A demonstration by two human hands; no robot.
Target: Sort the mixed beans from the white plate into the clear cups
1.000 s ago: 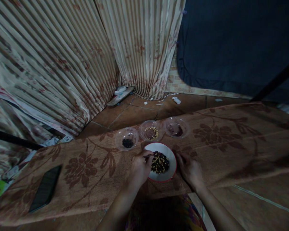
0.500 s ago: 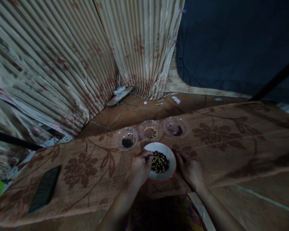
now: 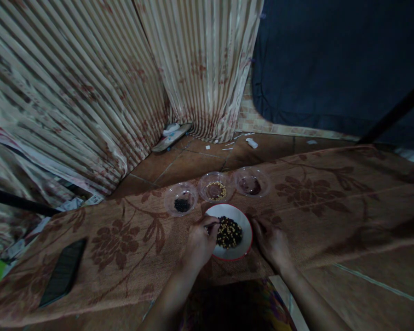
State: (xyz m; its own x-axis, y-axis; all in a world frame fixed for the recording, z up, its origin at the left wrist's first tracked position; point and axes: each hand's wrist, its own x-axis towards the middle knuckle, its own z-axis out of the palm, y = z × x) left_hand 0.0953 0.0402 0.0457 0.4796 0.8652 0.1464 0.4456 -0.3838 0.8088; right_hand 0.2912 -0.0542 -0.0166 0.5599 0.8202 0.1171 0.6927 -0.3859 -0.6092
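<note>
A white bowl (image 3: 212, 252) with a red rim holds a mixed heap of dark and yellow beans or seeds (image 3: 229, 232). My left hand (image 3: 202, 236) reaches over the bowl's left side, thumb and fingers pinched at the edge of the heap; what lies between the fingertips is too small to make out. Close against the right rim is my right hand (image 3: 271, 241), its fingers curled in and partly hidden. Behind the bowl stand three clear plastic bowls: one with black seeds (image 3: 181, 205), one with yellow seeds (image 3: 222, 191), one with dark red ones (image 3: 254, 186).
A brown flowered cloth (image 3: 124, 276) covers the long narrow table. A dark phone (image 3: 64, 271) lies at its left end. Beyond the table are striped curtains (image 3: 193, 69), a slipper (image 3: 172, 137) and small white scraps (image 3: 251, 143) on the tiled floor.
Almost nothing differs. Both hands keep their places at the bowl, and the view has shifted very slightly.
</note>
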